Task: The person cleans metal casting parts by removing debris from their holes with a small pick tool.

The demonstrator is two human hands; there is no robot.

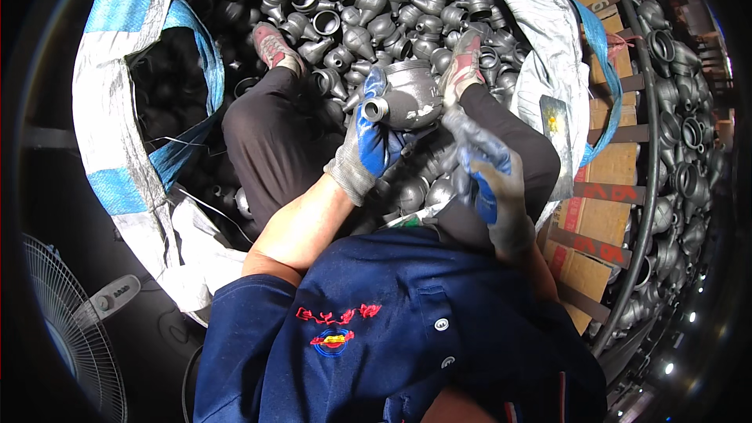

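A dark grey metal casting point(417, 99), round-bodied with a wide threaded mouth and a small side spout, is held up between my knees. My left hand point(368, 141), in a blue-coated grey glove, grips it from the left side with the thumb up along it. To the right of the casting and apart from it is my right hand point(487, 164), gloved the same way and smeared by motion; how its fingers are set cannot be made out. Many similar castings point(368, 12) lie heaped around my feet and below my hands.
A large white woven bag point(102, 110) with blue strap loops point(207, 55) surrounds me and the heap. Beyond its right side, cardboard point(583, 251) lines a metal-barred cage point(646, 188) holding more castings point(685, 133). A fan point(70, 329) stands at the lower left.
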